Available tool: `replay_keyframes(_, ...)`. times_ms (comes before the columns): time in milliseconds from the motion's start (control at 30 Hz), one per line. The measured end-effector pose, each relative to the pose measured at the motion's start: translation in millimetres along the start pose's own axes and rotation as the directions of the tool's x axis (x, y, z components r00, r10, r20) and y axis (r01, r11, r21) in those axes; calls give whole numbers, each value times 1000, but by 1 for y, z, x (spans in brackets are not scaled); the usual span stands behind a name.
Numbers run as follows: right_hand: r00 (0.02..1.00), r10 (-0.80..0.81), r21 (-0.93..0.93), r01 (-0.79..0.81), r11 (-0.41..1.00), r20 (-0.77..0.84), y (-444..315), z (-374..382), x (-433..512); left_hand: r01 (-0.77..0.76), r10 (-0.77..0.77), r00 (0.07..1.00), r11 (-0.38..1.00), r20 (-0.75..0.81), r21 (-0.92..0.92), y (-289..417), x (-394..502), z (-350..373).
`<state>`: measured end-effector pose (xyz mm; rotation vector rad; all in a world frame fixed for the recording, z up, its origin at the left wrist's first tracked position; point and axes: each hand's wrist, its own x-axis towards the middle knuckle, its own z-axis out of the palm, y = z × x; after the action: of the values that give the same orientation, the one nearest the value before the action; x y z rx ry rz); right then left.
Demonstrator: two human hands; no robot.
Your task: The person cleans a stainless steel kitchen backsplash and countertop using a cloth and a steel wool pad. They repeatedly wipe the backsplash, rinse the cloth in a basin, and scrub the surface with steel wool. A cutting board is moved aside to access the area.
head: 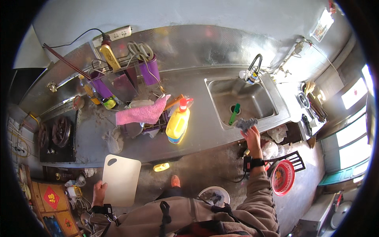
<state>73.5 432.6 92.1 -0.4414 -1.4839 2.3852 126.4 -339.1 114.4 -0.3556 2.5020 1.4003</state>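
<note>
My left hand (100,192) grips the lower left edge of a pale cutting board (123,180), which hangs upright in front of the steel counter. A dark oval handle hole shows in the board's upper left corner. Over the front rim of the steel sink (268,111), my right hand (251,137) is closed around a grey cloth or scouring pad (246,124); its exact material is hard to tell. A green-handled tool (234,114), perhaps a brush, lies in the sink across the drain. Above the sink's back edge stands a black curved faucet (256,63).
A yellow pump bottle (178,126) stands mid-counter beside a pink towel (142,114) draped over a rack. Purple utensil holders (149,71) and a cleaver are behind. A gas stove (57,136) is at left. On the floor are a bucket (226,195) and a red basin (283,177).
</note>
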Motion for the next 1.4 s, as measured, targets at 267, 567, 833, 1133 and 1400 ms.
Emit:
replay_keyframes(267,987,-68,-152,91,984,149,-15,107,162,30,-11,984,994,-179,106,0,-3,7)
replay_keyframes(567,983,-69,-101,52,994,-173,8,171,400,189,-178,904,982,-390,-12,36,-55,57)
replay_keyframes(833,880,26,-49,-55,997,-473,63,193,476,315,-302,842,948,-447,-48,73,-85,111)
replay_keyframes(1133,918,-381,-70,375,925,-113,-88,202,492,210,-296,863,947,-410,-242,114,-44,126)
replay_keyframes(1400,903,56,-70,-94,993,-425,62,127,504,308,-340,844,940,-415,-144,116,-47,129)
